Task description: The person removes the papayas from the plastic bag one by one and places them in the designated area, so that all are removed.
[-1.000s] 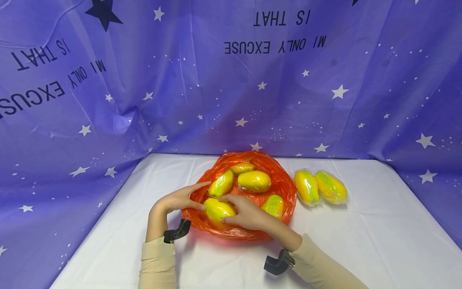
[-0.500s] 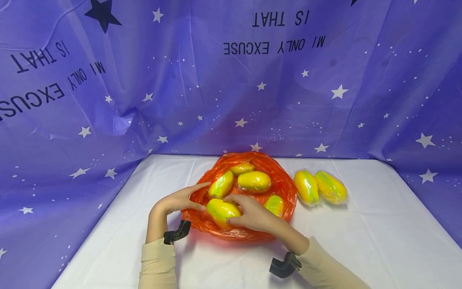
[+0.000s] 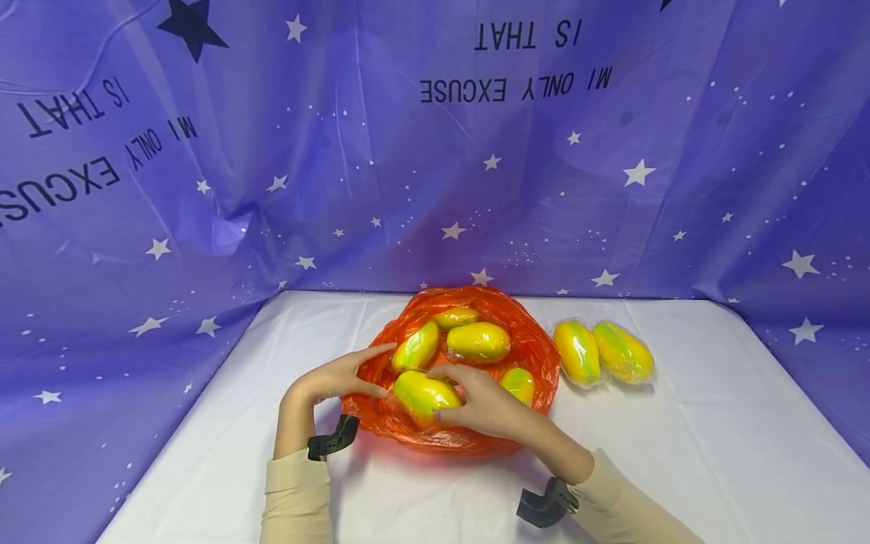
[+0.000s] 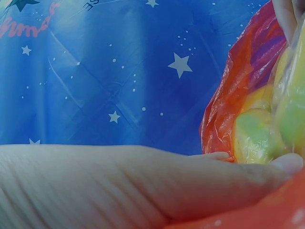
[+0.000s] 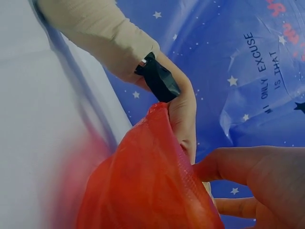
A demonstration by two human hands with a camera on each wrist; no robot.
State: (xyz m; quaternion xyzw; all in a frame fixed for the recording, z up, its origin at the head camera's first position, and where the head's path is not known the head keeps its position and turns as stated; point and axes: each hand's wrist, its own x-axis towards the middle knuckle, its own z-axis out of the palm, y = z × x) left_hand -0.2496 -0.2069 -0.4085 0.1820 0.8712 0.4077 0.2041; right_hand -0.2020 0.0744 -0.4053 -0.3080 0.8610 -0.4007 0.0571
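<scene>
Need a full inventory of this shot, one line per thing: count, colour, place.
Table: 1, white, foreground
Backdrop: 1, purple with stars and lettering, behind table
Plastic bag: 1, red, on table, open
Bagged fruits: 5 visible, yellow-green, inside bag
Loose fruits: 2, yellow-green, on table right of bag
Sleeves: 2, beige, lower part of head view
Wrist devices: 2, black, one by each sleeve
Left hand: 1, bare, at bag's left rim
Right hand: 1, bare, gripping one bagged fruit

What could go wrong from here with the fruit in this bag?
The right hand grips a glossy, film-wrapped, oval yellow-green fruit, which might slip if the grip loosens. The left hand touches the crinkled, thin-looking red plastic bag, which could fold inward or tear if tugged.
</scene>
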